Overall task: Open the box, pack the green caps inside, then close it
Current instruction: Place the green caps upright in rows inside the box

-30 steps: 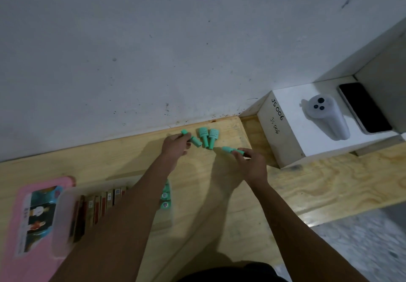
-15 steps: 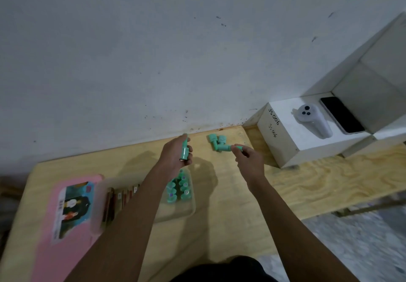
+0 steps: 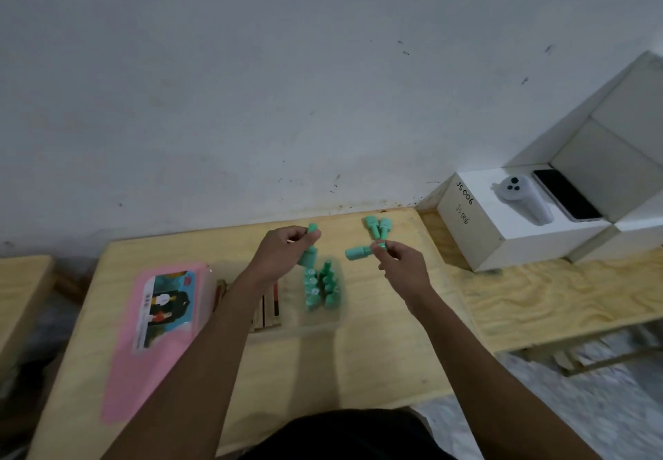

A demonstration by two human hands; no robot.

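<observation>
Pink lid [image 3: 158,319] lies flat at the left of the wooden counter [image 3: 358,362], picture label up. Just right of it, the clear box [image 3: 305,327] stands open; green caps [image 3: 320,287] packed upright in its right end, brownish items in the middle section, too blurred to identify. Left hand [image 3: 278,255] above the box, fingers closed round one green cap [image 3: 309,248] held upright. Right hand [image 3: 400,266] pinches a second cap [image 3: 358,252] by one end, lying sideways. Two loose caps [image 3: 377,226] rest near the wall. White carton [image 3: 502,219] far right carries a controller [image 3: 523,199] and phone [image 3: 565,194].
</observation>
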